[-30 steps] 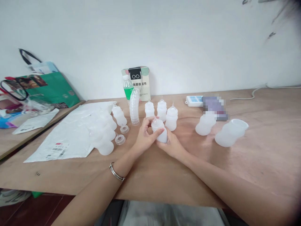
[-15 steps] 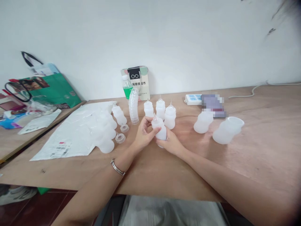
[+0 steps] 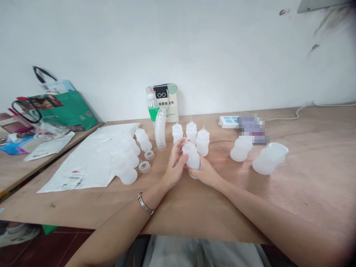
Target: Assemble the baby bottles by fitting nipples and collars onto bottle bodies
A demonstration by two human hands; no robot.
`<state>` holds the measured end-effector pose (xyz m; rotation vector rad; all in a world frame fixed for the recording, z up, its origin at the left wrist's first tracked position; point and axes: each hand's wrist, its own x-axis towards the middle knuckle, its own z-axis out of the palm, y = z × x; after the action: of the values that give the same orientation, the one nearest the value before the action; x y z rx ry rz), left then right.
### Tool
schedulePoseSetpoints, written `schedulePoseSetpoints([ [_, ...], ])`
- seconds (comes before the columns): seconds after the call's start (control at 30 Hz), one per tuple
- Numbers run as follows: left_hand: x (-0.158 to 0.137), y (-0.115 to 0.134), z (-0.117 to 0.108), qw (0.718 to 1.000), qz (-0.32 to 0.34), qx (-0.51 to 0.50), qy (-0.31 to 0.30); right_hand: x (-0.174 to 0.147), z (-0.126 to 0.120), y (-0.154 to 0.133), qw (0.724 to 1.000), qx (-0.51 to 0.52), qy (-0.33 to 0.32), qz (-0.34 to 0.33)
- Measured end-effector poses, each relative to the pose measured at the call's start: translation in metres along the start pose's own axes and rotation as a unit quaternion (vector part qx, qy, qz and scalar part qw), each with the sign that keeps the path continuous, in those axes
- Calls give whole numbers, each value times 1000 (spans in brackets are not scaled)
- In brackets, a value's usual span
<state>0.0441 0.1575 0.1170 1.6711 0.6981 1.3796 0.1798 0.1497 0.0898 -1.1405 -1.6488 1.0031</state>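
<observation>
A translucent white squeeze bottle [image 3: 192,158] with a clear pointed nozzle cap is between my hands, over the table. My left hand [image 3: 175,163] is closed around its upper left side, thumb in front and fingers by the cap. Around the lower right side, my right hand [image 3: 206,172] grips the body, thumb across the front. Just behind stand three similar capped bottles, one of them a capped bottle [image 3: 203,143] at the right. Two loose clear caps [image 3: 144,167] lie to the left, beside another capped bottle [image 3: 143,140] and a curved stack of clear caps [image 3: 160,130].
Uncapped bottles [image 3: 128,174] lie piled on a white plastic mailer [image 3: 83,155] at left. Two open bottles [image 3: 269,158] stand at right, near a white power strip [image 3: 228,121]. A paper bag [image 3: 170,105] and green-labelled drink bottle [image 3: 152,109] are against the wall.
The whole view has shifted slightly, with things sitting a little lower. Both hands still hold the same bottle, and my left fingers have shifted slightly around its top.
</observation>
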Motion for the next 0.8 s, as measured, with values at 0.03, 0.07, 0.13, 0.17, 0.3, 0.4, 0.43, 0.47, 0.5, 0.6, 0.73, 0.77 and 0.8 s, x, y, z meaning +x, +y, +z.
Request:
schedulePoseSetpoints([
  [0.03,0,4,-1,1000,-4,1,-15,0,-1,0,1000,3,-3,-2],
  [0.07,0,7,-2,1000,-10,5,-29,0,-1,0,1000,5,-5,-4],
  [0.13,2,10,-3,999,-22,6,-37,-2,0,-1,1000,6,-3,-8],
  [0.17,3,10,-3,999,-22,6,-28,-2,0,-2,1000,2,2,-10],
  [0.3,5,2,0,997,17,25,68,-5,4,-6,998,-48,35,-9],
  [0.4,7,-2,1,993,15,35,111,-6,5,-9,996,-75,50,-10],
  [0.43,7,-3,1,994,4,27,105,-7,5,-9,995,-80,51,-8],
  [0.47,7,-3,0,996,-7,14,91,-7,4,-9,995,-87,52,-3],
  [0.5,8,-3,-2,997,-15,0,75,-6,4,-9,994,-94,51,3],
  [0.6,8,-1,-6,999,-17,-4,28,-6,0,-9,992,-117,44,24],
  [0.73,9,4,-11,1000,-20,-11,-12,-7,-3,-8,992,-118,35,27],
  [0.77,9,6,-12,999,-29,-18,-24,-7,-3,-8,993,-112,34,25],
  [0.8,9,7,-13,998,-40,-24,-40,-7,-3,-7,994,-102,32,23],
])
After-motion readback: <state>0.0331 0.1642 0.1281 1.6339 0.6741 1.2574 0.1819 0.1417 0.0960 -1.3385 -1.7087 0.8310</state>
